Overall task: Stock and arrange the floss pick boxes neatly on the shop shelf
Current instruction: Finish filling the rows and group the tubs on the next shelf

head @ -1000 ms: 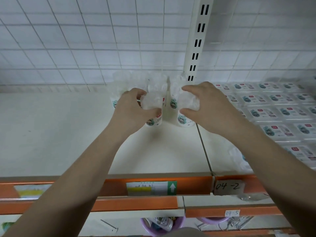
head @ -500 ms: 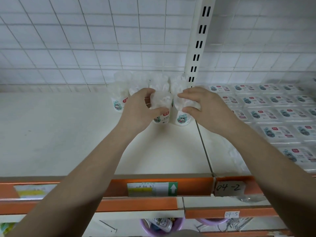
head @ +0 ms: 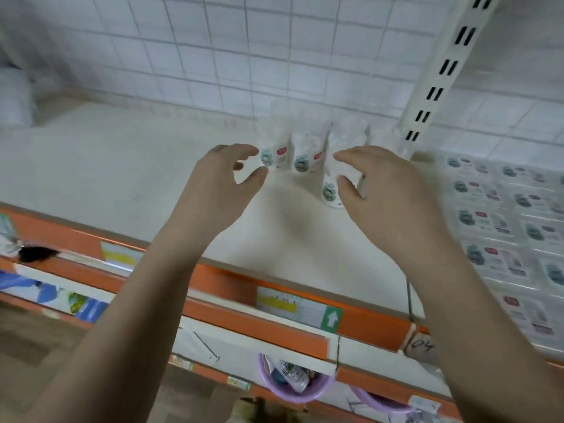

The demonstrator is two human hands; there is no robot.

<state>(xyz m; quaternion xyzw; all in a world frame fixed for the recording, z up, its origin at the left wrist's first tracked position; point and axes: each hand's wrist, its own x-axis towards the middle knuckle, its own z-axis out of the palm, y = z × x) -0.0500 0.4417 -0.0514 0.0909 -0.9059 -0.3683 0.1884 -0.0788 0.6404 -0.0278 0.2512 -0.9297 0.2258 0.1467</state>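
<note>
shelf (head: 137,166) cream | shelf edge (head: 232,285) orange | basket (head: 293,392) lilac

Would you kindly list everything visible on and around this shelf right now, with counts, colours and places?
Floss pick tubs: at least four, clear with white labels, upright at the shelf back.
Flat floss packs: many, clear with labels, rows on the right section.
Shelf: one, cream, orange front rail.
Shelf upright: one, white, slotted, back right.
Price label: one, yellow and green, on the rail.
Baskets: two, purple, below the shelf.
Left hand: fingers loosely curled, holding nothing.
Right hand: thumb and fingers at the front tub; grip unclear.
</note>
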